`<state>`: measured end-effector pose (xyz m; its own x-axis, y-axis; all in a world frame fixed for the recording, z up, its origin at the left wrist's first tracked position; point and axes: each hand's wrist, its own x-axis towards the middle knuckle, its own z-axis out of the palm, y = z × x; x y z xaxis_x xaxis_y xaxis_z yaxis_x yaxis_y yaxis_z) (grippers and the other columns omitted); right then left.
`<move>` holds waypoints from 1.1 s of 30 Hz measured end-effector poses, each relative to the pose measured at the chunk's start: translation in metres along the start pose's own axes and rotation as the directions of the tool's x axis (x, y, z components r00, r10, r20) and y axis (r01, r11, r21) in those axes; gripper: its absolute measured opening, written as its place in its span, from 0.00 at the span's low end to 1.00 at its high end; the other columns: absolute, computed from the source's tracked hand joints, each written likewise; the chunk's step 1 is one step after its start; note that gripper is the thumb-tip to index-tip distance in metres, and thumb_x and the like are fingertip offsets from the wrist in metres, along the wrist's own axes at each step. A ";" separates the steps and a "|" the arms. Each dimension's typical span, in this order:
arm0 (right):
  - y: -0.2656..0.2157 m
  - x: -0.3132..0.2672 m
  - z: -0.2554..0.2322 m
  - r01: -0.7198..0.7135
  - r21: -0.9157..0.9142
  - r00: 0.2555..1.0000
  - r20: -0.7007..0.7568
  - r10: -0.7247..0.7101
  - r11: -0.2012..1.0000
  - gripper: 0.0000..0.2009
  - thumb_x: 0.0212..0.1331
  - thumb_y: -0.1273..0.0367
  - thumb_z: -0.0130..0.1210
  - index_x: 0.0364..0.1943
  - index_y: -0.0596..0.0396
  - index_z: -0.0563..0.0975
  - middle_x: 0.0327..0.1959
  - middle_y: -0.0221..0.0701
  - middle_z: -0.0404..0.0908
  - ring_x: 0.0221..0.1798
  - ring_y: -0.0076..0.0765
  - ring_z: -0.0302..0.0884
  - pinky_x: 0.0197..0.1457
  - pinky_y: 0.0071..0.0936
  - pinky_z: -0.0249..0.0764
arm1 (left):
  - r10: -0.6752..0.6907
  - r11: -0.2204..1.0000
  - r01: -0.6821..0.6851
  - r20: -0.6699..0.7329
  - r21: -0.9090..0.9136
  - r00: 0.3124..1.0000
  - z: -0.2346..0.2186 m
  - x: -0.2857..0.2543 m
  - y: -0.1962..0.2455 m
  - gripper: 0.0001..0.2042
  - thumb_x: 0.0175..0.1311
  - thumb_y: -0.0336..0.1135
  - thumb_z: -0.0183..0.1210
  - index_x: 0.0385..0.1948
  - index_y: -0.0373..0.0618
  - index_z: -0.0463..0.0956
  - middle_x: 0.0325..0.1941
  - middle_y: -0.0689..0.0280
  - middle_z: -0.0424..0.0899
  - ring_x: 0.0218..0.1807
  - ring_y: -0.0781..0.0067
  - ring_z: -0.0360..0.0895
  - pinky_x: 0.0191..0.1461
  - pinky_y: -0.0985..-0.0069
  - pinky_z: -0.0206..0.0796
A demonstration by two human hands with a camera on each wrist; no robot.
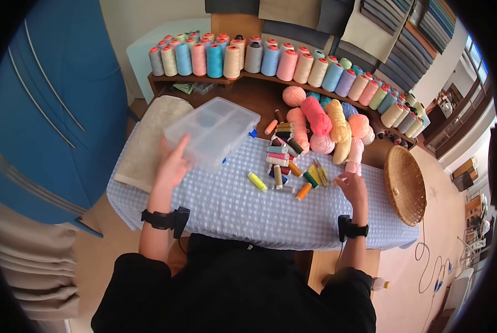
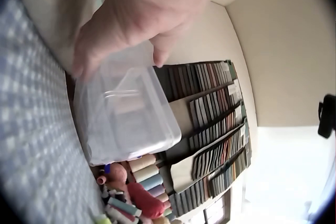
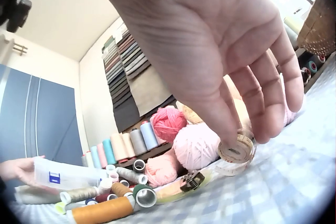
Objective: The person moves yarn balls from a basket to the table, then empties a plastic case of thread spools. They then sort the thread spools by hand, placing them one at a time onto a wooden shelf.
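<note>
A clear, lidded plastic box with blue clips lies at the left of the checked cloth, partly over a folded beige cloth. My left hand grips its near left edge, fingers spread; the left wrist view shows thumb and fingers at the box's end. On the right, my right hand is low over the cloth, pinching a small rolled measuring tape between thumb and fingers. Beside it lie yellow-handled snips and several small thread spools, with an orange spool nearest the right wrist camera.
Yarn balls and skeins stand behind the spools. Large thread cones line a raised shelf along the back. A wicker basket is at the right edge, and a folded beige cloth at the left.
</note>
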<state>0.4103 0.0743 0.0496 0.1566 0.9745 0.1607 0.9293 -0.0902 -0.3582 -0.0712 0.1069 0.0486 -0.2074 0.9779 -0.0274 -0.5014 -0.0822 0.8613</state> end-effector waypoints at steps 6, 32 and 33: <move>0.000 0.008 0.004 0.035 -0.016 0.999 -0.001 -0.035 0.999 0.11 0.48 0.61 0.61 0.32 0.51 0.81 0.23 0.37 0.81 0.30 0.43 0.79 0.35 0.36 0.72 | -0.215 0.961 0.220 -0.049 0.170 0.975 0.041 0.024 0.005 0.40 0.56 0.41 0.62 0.65 0.48 0.42 0.58 0.57 0.64 0.50 0.56 0.71 0.45 0.58 0.70; -0.078 -0.097 -0.016 0.150 0.209 0.989 -0.019 -0.149 0.966 0.15 0.50 0.69 0.61 0.43 0.54 0.77 0.36 0.39 0.80 0.32 0.40 0.80 0.34 0.33 0.74 | 0.278 -0.139 -0.352 0.377 0.926 0.884 0.063 0.133 -0.027 0.20 0.46 0.39 0.66 0.44 0.46 0.78 0.49 0.55 0.73 0.51 0.50 0.70 0.52 0.61 0.67; -0.077 -0.100 -0.012 0.173 0.231 0.985 -0.049 -0.166 0.957 0.14 0.49 0.70 0.61 0.42 0.55 0.77 0.35 0.39 0.80 0.31 0.39 0.80 0.34 0.31 0.74 | 0.281 -0.138 -0.342 0.368 0.929 0.886 0.068 0.132 -0.023 0.20 0.46 0.39 0.66 0.44 0.46 0.78 0.49 0.55 0.73 0.51 0.50 0.70 0.52 0.61 0.67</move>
<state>0.3270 -0.0186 0.0721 0.0169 0.9647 0.2629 0.8393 0.1292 -0.5280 -0.0295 0.2513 0.0596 -0.0157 0.9145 0.4043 0.9209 -0.1443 0.3621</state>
